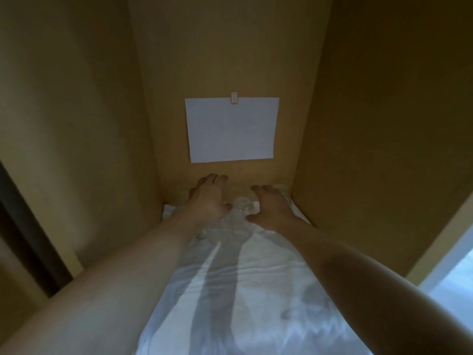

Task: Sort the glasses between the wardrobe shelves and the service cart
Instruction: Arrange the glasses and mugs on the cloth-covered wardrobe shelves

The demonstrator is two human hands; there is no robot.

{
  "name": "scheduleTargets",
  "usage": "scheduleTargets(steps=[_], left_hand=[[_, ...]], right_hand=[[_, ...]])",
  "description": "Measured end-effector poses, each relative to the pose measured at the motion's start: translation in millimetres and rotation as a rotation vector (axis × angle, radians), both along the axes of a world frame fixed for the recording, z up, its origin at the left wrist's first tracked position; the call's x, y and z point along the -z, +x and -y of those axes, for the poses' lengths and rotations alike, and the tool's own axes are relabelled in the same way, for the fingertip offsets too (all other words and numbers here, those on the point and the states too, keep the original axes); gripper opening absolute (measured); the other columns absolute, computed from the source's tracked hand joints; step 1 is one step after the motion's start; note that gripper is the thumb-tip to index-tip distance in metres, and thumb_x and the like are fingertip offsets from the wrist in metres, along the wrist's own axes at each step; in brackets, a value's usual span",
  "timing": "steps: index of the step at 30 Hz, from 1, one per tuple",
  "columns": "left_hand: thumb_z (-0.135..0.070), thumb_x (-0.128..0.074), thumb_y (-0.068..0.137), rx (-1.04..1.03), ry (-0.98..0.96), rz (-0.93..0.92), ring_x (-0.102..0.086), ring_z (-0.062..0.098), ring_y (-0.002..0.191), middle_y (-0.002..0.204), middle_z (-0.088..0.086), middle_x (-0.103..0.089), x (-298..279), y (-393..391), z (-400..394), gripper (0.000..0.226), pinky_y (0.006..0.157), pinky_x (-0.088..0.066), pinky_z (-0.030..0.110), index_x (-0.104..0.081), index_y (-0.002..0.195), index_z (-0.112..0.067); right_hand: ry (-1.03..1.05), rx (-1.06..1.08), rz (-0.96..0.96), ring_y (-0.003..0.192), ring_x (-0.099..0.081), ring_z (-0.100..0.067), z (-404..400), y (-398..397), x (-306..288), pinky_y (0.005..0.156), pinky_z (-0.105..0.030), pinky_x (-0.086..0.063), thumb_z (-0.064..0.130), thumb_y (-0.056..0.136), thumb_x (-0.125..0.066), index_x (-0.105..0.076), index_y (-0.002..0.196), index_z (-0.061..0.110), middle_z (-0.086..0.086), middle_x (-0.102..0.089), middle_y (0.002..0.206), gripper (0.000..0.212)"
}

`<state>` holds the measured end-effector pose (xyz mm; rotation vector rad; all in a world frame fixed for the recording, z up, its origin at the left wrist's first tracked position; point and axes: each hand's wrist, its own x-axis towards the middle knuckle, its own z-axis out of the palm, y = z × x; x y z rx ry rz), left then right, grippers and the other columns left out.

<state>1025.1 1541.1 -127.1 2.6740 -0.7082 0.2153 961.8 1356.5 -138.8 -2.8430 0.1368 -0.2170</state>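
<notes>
Several clear glasses stand at the back of the wardrobe shelf [256,290], which is lined with a white cloth. One glass [242,204] shows between my two hands, and another glass [282,187] peeks out past my right fingertips. They are transparent and hard to make out. My left hand [208,198] reaches to the back wall with its fingers stretched forward and its thumb next to the middle glass. My right hand [271,207] lies just right of that glass, fingers spread and relaxed. Whether either palm covers a glass is hidden.
Wooden side walls close in the shelf on the left [89,149] and right [384,149]. A white sheet of paper [231,129] is clipped to the back wall above my hands. A dark door edge [25,226] stands at the far left.
</notes>
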Motion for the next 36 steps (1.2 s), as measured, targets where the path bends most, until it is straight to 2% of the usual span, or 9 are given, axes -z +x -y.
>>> scheduleTargets(steps=[5,12,18,21,26,31,36], left_hand=[[-0.041,-0.073,0.083,0.034,-0.007,0.056,-0.040,0.034,0.134,0.147,0.011,-0.042,0,-30,-7,0.081,0.103,-0.045,0.049,-0.037,0.151,-0.018],[-0.042,-0.074,0.082,-0.037,0.037,0.065,-0.041,0.036,0.132,0.145,0.013,-0.043,-20,-84,-10,0.081,0.105,-0.043,0.044,-0.037,0.150,-0.017],[-0.040,-0.074,0.083,-0.109,0.028,0.095,-0.043,0.036,0.127,0.140,0.012,-0.045,-34,-160,-2,0.072,0.100,-0.044,0.042,-0.044,0.143,-0.015],[-0.042,-0.072,0.084,-0.158,0.061,0.105,-0.039,0.035,0.131,0.144,0.010,-0.041,-37,-204,7,0.066,0.103,-0.044,0.048,-0.045,0.139,-0.016],[-0.048,-0.073,0.085,-0.186,0.121,0.120,-0.028,0.036,0.143,0.151,0.005,-0.035,-34,-270,5,0.078,0.111,-0.037,0.053,-0.035,0.150,-0.028],[-0.048,-0.073,0.084,-0.269,0.093,0.122,-0.033,0.032,0.138,0.151,0.006,-0.034,-33,-319,-23,0.079,0.107,-0.041,0.050,-0.035,0.149,-0.024],[-0.050,-0.071,0.085,-0.379,0.122,0.107,-0.037,0.032,0.136,0.150,0.005,-0.034,-31,-361,-66,0.079,0.100,-0.045,0.046,-0.033,0.150,-0.024]], right_hand=[[-0.017,0.050,-0.079,0.144,-0.029,-0.036,-1,-27,-3,0.116,-0.044,-0.033,0.051,0.083,-0.076,-0.022,0.160,0.024,-0.010,-0.032,0.159,0.097],[-0.033,-0.002,-0.016,0.142,-0.033,-0.037,-1,-76,-17,0.114,-0.049,-0.037,0.049,0.083,-0.076,-0.029,0.157,0.023,-0.012,-0.037,0.156,0.091],[-0.048,-0.076,0.018,0.142,-0.034,-0.038,6,-135,-35,0.114,-0.051,-0.035,0.050,0.083,-0.074,-0.030,0.155,0.026,-0.010,-0.038,0.155,0.088],[-0.043,-0.112,0.035,0.141,-0.037,-0.036,12,-169,-33,0.115,-0.045,-0.034,0.050,0.083,-0.074,-0.028,0.157,0.025,-0.010,-0.038,0.157,0.091],[-0.072,-0.164,0.039,0.142,-0.034,-0.037,15,-220,-30,0.116,-0.049,-0.030,0.052,0.082,-0.075,-0.029,0.156,0.029,-0.010,-0.042,0.154,0.091],[-0.017,-0.261,0.057,0.140,-0.036,-0.039,-11,-253,-32,0.112,-0.050,-0.039,0.050,0.082,-0.077,-0.028,0.157,0.027,-0.012,-0.039,0.155,0.093],[-0.015,-0.363,0.052,0.138,-0.037,-0.036,-54,-280,-30,0.110,-0.050,-0.041,0.050,0.082,-0.076,-0.030,0.155,0.027,-0.010,-0.039,0.154,0.089]])
